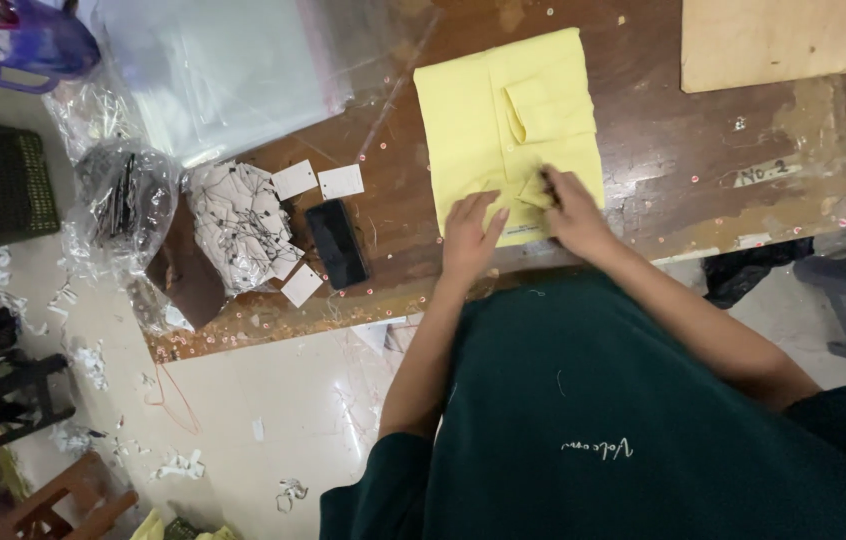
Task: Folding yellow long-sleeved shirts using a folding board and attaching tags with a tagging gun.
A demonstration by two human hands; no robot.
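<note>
A folded yellow shirt [503, 130] lies flat on the worn wooden counter [703, 150], its near edge at the counter's front, right under both hands. The left hand [470, 235] rests palm down on the near left part of the shirt, its fingers [488, 208] spread and released, seemingly pressing the cloth so it stays flat and does not slide. The right hand [571, 212] sits just beside it, fingers [547, 186] pinched on a small yellow fold or tab of cloth [533, 190] near the shirt's lower edge; whether a tag is in that pinch is too small to tell. Beyond the fingertips the shirt's folded sleeve and pocket area lie smooth. Well to the left of the left fingers lies a black phone [337, 243], and past it a heap of white paper tags with strings [243, 225], a few loose tags beside it, probably kept there within reach. Farther left is a clear bag of dark fasteners [123, 200], and beyond those a stack of clear plastic bags [228, 65]. A pale wooden board [788, 40] lies far past the right fingers.
</note>
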